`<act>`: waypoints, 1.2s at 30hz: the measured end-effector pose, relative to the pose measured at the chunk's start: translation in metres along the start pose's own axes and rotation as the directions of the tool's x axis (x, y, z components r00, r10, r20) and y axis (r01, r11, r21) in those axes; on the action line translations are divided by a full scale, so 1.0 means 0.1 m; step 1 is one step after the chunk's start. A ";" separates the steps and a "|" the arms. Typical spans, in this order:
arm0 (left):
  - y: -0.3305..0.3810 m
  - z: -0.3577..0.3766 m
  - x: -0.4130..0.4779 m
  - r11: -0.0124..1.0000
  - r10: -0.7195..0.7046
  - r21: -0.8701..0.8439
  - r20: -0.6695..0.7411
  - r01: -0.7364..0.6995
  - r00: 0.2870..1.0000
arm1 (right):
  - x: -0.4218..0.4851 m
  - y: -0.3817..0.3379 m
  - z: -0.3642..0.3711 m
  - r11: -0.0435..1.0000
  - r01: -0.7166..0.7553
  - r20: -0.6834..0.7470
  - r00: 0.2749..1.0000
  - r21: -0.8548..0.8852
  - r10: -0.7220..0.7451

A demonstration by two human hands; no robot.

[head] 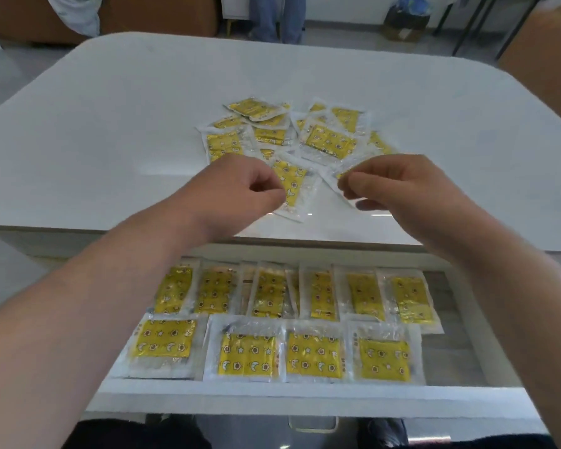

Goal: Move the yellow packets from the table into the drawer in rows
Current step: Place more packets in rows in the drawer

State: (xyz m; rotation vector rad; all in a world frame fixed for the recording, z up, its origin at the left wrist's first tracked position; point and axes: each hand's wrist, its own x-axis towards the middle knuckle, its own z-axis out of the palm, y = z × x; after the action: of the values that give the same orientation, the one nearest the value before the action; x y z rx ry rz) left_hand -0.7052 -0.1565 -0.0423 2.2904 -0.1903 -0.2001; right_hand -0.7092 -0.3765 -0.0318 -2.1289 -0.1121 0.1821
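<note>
A loose pile of yellow packets (327,142) in clear wrappers lies on the white table (110,124). My left hand (240,186) hovers at the pile's near edge, its thumb and fingers pinched on the left edge of one packet (293,183). My right hand (402,186) pinches the corner of another packet (332,176) beside it. Both packets still rest on the table. Below, the open drawer (272,393) holds two rows of yellow packets: a back row (321,293) and a front row (314,354).
Bare drawer floor (450,351) shows to the right of the front row. The drawer's handle (313,427) is at the bottom. Behind the table stand a person's legs (277,17), brown furniture (159,14) and a dark bag (405,21) on the floor.
</note>
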 end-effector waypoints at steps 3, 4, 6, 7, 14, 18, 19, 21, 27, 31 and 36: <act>-0.03 0.13 0.22 0.980 0.080 0.184 0.002 -0.079 0.997 | 0.18 0.35 -0.07 0.850 -0.029 -0.068 0.998 -0.527 -0.008; -0.07 0.18 0.28 0.962 0.084 0.255 0.064 -0.097 0.994 | 0.23 0.45 -0.08 0.793 -0.012 -0.001 1.000 -0.610 0.014; -0.18 0.30 0.37 0.923 0.068 0.363 0.177 -0.129 0.982 | 0.28 0.58 -0.09 0.755 0.015 0.095 0.993 -0.655 0.062; -0.23 0.35 0.39 0.903 0.058 0.406 0.212 -0.142 0.975 | 0.29 0.62 -0.10 0.751 0.020 0.119 0.990 -0.660 0.078; -0.27 0.41 0.43 0.813 0.082 0.565 0.130 -0.142 0.988 | 0.29 0.71 -0.08 0.731 0.033 0.096 0.994 -0.682 0.045; -0.27 0.38 0.41 0.788 0.051 0.612 0.051 -0.072 0.997 | 0.31 0.66 -0.10 0.746 -0.002 0.032 0.999 -0.665 0.032; -0.29 0.37 0.40 0.783 0.038 0.620 0.041 -0.056 0.998 | 0.31 0.65 -0.11 0.742 -0.024 0.013 0.999 -0.670 0.045; -0.32 0.36 0.40 0.784 0.024 0.619 0.024 -0.034 0.999 | 0.30 0.64 -0.11 0.717 -0.059 -0.003 0.997 -0.695 0.079; -0.40 0.34 0.42 0.843 0.071 0.538 -0.131 0.011 0.989 | 0.37 0.66 -0.13 0.772 -0.193 -0.217 0.973 -0.606 0.074; -0.41 0.29 0.43 0.761 -0.072 0.617 -0.228 0.201 0.971 | 0.39 0.71 -0.16 0.628 -0.435 -0.370 0.897 -0.645 0.241; -0.41 0.28 0.48 0.762 -0.135 0.593 -0.246 0.259 0.960 | 0.40 0.68 -0.18 0.599 -0.509 -0.415 0.858 -0.618 0.301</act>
State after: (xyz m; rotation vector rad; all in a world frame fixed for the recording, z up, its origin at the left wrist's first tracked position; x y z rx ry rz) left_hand -0.6615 -0.1591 -0.0951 2.9805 0.1125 -0.0189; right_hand -0.6657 -0.4218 -0.0831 -2.9251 0.5857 0.1212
